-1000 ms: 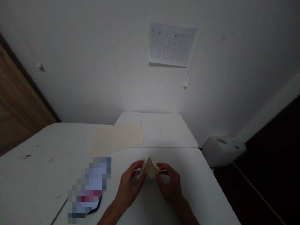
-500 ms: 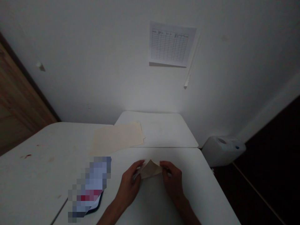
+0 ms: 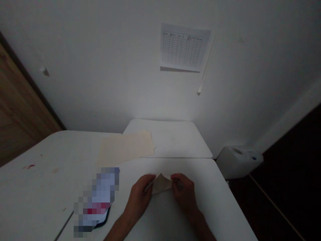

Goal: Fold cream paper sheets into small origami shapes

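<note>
Between my hands is a small piece of folded beige paper (image 3: pixel 162 185), with a peaked top edge and flaps out to both sides. My left hand (image 3: pixel 141 190) pinches its left side between thumb and fingers. On the right side, my right hand (image 3: pixel 184 190) grips the other end the same way. Parts of the paper are hidden behind the fingers. Both hands are just above the white table (image 3: pixel 160 224). Beyond them, to the left, several beige paper sheets (image 3: pixel 126 147) lie flat.
A phone (image 3: pixel 102 197), its screen blurred out, lies left of my hands. A printed chart (image 3: pixel 182 47) hangs on the wall above a second white tabletop (image 3: pixel 180 137). A white plastic jug (image 3: pixel 237 162) stands beyond the table's right edge. Wooden panelling (image 3: pixel 20 107) is at far left.
My fingers have drawn slightly closer around the paper, and its left flap shows less. Its peak sits slightly lower. The other things stay put.
</note>
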Motion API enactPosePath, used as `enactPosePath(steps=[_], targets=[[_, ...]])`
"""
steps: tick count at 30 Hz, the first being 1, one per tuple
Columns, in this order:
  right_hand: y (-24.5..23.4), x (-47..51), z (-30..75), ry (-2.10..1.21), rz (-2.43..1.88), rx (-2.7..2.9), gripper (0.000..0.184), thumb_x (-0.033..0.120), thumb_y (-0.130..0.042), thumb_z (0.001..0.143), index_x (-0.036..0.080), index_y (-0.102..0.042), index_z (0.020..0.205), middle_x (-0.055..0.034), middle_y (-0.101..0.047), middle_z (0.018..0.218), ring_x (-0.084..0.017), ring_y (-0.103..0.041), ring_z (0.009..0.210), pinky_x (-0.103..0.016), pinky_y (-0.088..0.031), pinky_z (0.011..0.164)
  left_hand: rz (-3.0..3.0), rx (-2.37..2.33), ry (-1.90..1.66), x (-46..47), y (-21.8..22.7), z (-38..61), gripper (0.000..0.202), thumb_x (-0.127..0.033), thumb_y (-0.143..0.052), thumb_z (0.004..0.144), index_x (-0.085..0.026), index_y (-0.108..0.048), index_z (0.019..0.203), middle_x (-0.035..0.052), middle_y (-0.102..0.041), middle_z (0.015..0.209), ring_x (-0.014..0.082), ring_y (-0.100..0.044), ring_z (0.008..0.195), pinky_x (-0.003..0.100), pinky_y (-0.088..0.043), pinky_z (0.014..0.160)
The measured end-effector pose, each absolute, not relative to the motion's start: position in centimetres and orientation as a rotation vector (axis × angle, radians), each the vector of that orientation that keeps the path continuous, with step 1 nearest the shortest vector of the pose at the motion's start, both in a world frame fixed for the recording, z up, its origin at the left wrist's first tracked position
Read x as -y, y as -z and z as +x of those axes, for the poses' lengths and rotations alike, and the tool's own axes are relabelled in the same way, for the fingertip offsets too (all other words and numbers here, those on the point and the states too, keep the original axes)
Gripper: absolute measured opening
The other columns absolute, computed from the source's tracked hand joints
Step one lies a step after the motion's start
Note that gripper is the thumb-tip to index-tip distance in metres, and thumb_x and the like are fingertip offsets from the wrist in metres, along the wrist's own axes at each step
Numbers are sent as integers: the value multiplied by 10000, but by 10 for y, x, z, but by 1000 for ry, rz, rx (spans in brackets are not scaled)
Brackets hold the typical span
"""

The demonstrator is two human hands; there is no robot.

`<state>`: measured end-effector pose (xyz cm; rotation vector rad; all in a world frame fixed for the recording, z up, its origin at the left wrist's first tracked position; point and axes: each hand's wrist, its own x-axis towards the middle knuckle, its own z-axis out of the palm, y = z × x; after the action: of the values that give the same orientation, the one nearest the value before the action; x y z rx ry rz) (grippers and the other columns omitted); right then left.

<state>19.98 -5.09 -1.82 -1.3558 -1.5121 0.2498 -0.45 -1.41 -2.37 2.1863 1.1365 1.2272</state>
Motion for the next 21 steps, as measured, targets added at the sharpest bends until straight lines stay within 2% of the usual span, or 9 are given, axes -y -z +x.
enactPosePath(steps=[4, 9, 17, 21], targets=[[14, 54, 196, -98, -1407, 1671, 212, 100, -568, 765, 212, -672, 912, -55, -701, 842, -222, -643, 790, -348, -541, 721, 2293, -1131, -1254, 16, 26, -2, 218, -181, -507, 881, -227, -643, 1045, 51, -712, 982, 196, -692, 887, 323, -584, 794], [14, 55, 190, -75, -1467, 1726, 254, 132, -585, 830, 220, -670, 1054, -56, -717, 939, -242, -642, 856, -379, -529, 769, 2431, -1089, -1283, 20, 25, 2, 241, -183, -465, 918, -229, -618, 1099, 62, -699, 995, 190, -685, 883, 314, -586, 775], [24, 51, 193, -116, -1471, 1667, 256, 64, -575, 766, 244, -715, 883, -27, -731, 836, -237, -648, 765, -359, -522, 679, 2518, -1121, -1238, 21, 23, 2, 275, -154, -453, 910, -222, -581, 1144, 69, -681, 993, 190, -671, 884, 301, -582, 755], [25, 52, 193, -134, -1476, 1632, 307, 26, -537, 712, 236, -714, 849, -24, -727, 806, -229, -639, 739, -353, -512, 684, 2606, -1154, -1200, 23, 25, 3, 298, -165, -474, 903, -201, -555, 1188, 92, -665, 1062, 214, -647, 948, 350, -567, 812]])
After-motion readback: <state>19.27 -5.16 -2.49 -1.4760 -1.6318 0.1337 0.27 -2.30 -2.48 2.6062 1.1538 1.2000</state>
